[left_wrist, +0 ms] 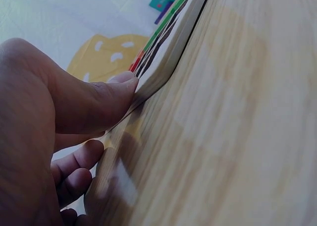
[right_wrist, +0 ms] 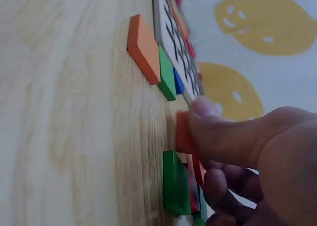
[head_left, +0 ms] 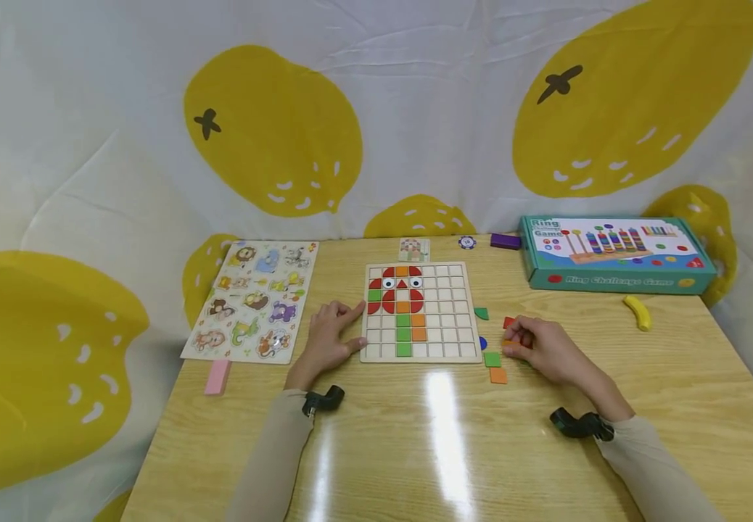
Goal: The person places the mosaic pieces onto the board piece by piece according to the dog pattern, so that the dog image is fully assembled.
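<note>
A wooden grid board lies flat on the table, with red, orange and green tiles and two eye tiles in its upper left part. My left hand touches the board's left edge with thumb and forefinger. Right of the board, my right hand pinches an orange tile between thumb and fingers, low over the table. Beneath those fingers are a green block and red pieces, partly hidden. A green square, an orange square, a blue piece and a green quarter-round lie along the board's right side.
An animal puzzle board lies at left, a pink block by its front edge. Behind the grid board are a pattern card, a round chip and a purple block. A game box and a toy banana are at right.
</note>
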Tool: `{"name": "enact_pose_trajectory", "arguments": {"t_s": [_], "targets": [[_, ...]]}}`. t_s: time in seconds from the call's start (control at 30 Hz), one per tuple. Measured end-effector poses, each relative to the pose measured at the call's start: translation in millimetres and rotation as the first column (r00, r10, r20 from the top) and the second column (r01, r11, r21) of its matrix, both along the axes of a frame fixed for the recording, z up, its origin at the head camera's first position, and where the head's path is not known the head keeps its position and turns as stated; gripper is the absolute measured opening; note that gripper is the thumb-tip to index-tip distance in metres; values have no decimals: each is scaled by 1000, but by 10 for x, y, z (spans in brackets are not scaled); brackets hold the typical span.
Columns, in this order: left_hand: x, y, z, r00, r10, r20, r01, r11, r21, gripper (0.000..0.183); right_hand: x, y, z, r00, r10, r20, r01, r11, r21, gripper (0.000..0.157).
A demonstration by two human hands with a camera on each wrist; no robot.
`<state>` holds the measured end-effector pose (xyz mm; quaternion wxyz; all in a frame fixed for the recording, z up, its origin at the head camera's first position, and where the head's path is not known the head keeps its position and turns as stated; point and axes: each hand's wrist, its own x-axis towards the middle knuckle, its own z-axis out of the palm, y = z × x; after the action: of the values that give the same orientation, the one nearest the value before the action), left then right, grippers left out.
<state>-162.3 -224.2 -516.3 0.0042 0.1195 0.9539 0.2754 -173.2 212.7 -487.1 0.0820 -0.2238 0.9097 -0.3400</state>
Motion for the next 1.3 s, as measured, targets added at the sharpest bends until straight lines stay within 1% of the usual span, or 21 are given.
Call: {"name": "enact_pose_trajectory", "arguments": {"t_s": [0.07, 0.13, 0.17, 0.2, 0.27, 0.3, 0.33, 0.37, 0.4, 0.43, 0.47, 0.53, 0.6, 0.63, 0.7, 0.77, 0.83, 0.93, 1.0, 1.23, 1.3], "targets": [[-2, 3, 3, 1000, 1, 9, -1, 1000, -3, 73, -31, -11, 0, 1000, -30, 1, 30, 997, -70, 15], [-3, 5, 5, 1000, 1, 14, -1, 1000, -6, 73, -69, -38, 18, 997, -76, 7, 76, 982, -173, 16], [-4, 5, 6, 1000, 1, 13, -1, 1000, -7, 73, -93, -59, 33, 995, -102, 17, 103, 965, -240, 17], [-5, 5, 7, 1000, 1, 11, -1, 1000, -7, 73, -117, -86, 54, 991, -126, 37, 131, 942, -309, 18], [-7, 5, 8, 1000, 0, 7, 0, 1000, -8, 73, -174, -151, 85, 984, -158, 82, 178, 880, -440, 20], [-8, 5, 7, 1000, 0, 5, 0, 1000, -7, 73, -201, -189, 100, 981, -166, 103, 195, 849, -491, 21], [-10, -1, 3, 1000, 1, 3, -1, 1000, -8, 73, -238, -238, 106, 979, -163, 122, 203, 825, -528, 23], [-13, -7, -1, 1000, 1, 1, -1, 1000, -9, 73, -275, -290, 104, 978, -153, 139, 205, 805, -557, 26], [-16, -11, -5, 1000, 1, 3, -1, 1000, -11, 74, -309, -345, 95, 978, -137, 157, 204, 793, -574, 28], [-20, -15, -11, 1000, 1, 6, 0, 1000, -15, 74, -339, -401, 76, 979, -119, 167, 195, 790, -581, 31], [-25, -17, -17, 1000, 0, 9, 1, 1000, -14, 74, -365, -457, 53, 979, -101, 178, 187, 791, -583, 32], [-31, -18, -19, 1000, -1, 14, 1, 1000, -18, 74, -409, -575, -9, 980, -65, 186, 161, 808, -567, 33], [-38, -14, -19, 1000, -2, 20, 2, 1000, -16, 75, -430, -691, -76, 984, -57, 170, 137, 850, -509, 31], [-40, -11, -19, 1000, -2, 20, 2, 1000, -14, 75, -434, -751, -97, 987, -54, 149, 119, 875, -469, 30], [-42, -7, -19, 1000, -1, 14, 1, 1000, -13, 75, -443, -862, -127, 993, -49, 108, 88, 915, -393, 29], [-44, -6, -30, 1000, -1, 6, 1, 1000, -11, 75, -451, -957, -149, 997, -48, 53, 62, 951, -304, 29], [-49, -3, -41, 1000, -3, -2, 3, 1000, -14, 75, -458, -1025, -146, 999, -31, 10, 33, 971, -237, 30], [-56, 7, -47, 1000, -9, -8, 9, 1000, -20, 75, -463, -1071, -151, 999, -21, -40, 15, 989, -147, 31], [-58, 7, -47, 1000, -9, -9, 9, 1000, -23, 75, -462, -1087, -142, 998, -19, -59, 12, 993, -114, 30], [-49, -1, -45, 1000, 6, -4, -6, 1000, -15, 75, -450, -1099, -148, 998, 7, -68, -16, 991, -130, 19], [-46, 0, -55, 1000, 7, -6, -7, 1000, -12, 75, -441, -1088, -149, 996, 15, -82, -27, 990, -139, 22]]}}
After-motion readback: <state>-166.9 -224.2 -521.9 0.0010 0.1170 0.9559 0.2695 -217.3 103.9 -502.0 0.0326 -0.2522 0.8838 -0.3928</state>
